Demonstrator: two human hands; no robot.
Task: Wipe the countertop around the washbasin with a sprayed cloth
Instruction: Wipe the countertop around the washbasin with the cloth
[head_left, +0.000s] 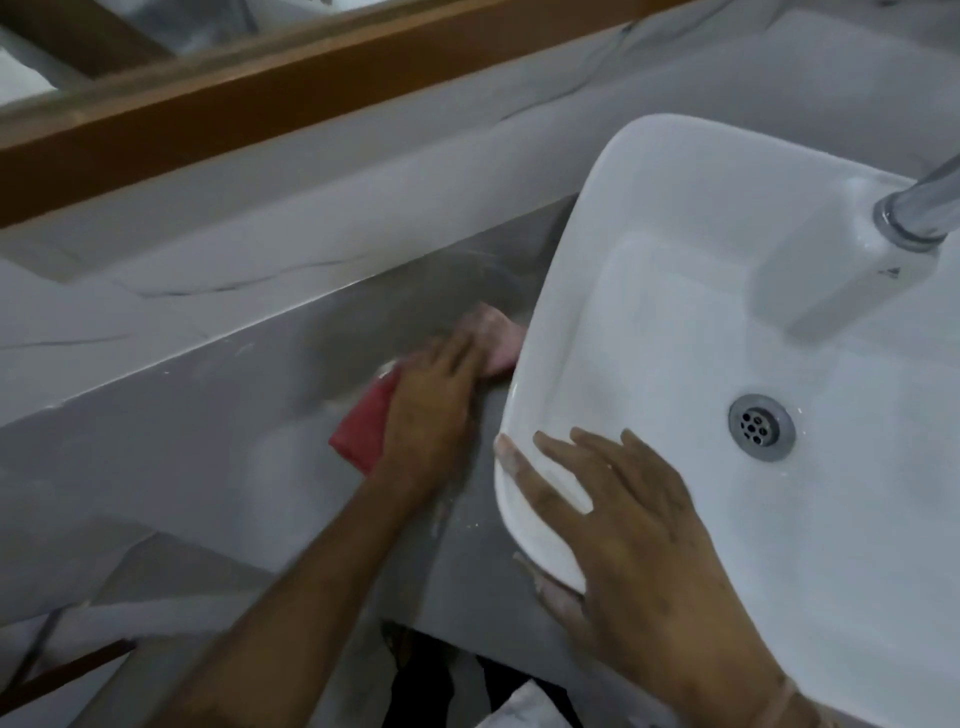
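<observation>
A red and pink cloth (363, 426) lies flat on the grey countertop (208, 431), just left of the white washbasin (675, 291). My left hand (431, 410) presses down on the cloth, fingers pointing toward the basin's side; part of the cloth pokes out pink beyond the fingertips. My right hand (623, 514) rests over the basin's near left corner, fingers spread across the rim and thumb under its edge. The picture is blurred around the left hand.
A chrome tap (919, 208) stands at the basin's far right, with the drain (761, 427) in the bowl. A grey marble backsplash (260, 218) and a wooden mirror frame (260, 98) run behind the counter. White specks lie on the counter near the basin.
</observation>
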